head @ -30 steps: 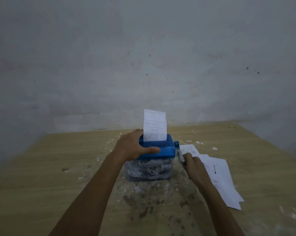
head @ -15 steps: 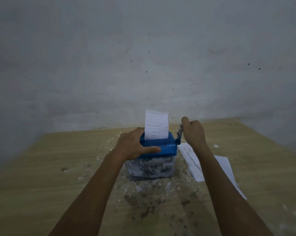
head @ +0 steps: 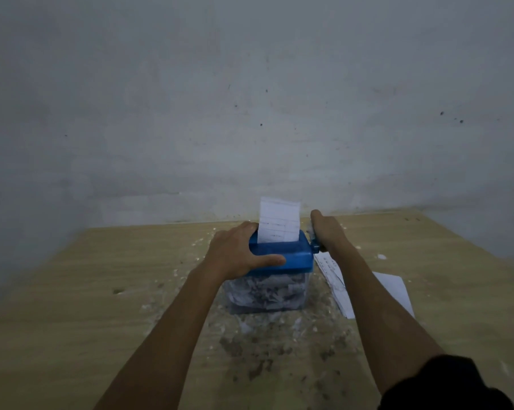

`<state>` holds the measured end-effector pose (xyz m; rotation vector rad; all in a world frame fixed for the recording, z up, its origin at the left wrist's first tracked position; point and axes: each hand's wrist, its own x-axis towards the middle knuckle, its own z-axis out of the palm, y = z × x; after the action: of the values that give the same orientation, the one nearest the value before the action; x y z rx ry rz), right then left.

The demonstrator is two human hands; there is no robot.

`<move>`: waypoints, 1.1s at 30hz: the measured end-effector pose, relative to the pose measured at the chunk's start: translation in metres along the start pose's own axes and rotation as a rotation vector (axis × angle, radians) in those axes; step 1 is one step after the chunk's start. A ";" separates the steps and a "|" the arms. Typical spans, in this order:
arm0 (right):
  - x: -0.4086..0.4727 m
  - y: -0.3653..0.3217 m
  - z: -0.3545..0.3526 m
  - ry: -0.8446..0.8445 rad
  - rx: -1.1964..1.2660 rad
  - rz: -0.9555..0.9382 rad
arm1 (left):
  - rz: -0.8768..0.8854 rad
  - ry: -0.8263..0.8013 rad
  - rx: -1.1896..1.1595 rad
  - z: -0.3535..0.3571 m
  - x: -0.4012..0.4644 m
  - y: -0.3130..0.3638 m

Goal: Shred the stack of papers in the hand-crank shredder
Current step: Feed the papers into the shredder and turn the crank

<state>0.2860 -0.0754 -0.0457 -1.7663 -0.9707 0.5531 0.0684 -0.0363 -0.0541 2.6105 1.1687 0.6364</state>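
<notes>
A small hand-crank shredder with a blue top [head: 294, 255] and a clear bin [head: 267, 294] full of paper shreds stands in the middle of the wooden table [head: 102, 306]. A white printed sheet [head: 279, 221] sticks upright out of its slot. My left hand [head: 238, 253] grips the left end of the blue top, thumb across its front. My right hand [head: 325, 229] grips the crank handle on the shredder's right side, raised near the top of its turn. A stack of white papers [head: 394, 288] lies flat to the right, partly under my right forearm.
Paper scraps and dark specks litter the tabletop in front of and around the shredder. A grey wall [head: 249, 113] runs close behind the table. The table's right corner sits at the far right.
My right hand swung the crank from low beside the bin up to the top of its turn and stays there. The upright sheet sank lower into the slot. My left hand kept its hold.
</notes>
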 end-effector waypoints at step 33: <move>-0.065 0.013 -0.015 0.267 0.169 -0.194 | 0.016 -0.075 0.025 -0.007 0.001 0.004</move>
<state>0.2647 -0.1388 -0.0564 -1.5299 -0.8688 0.2598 0.0681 -0.0382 -0.0463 2.6423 1.1414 0.5259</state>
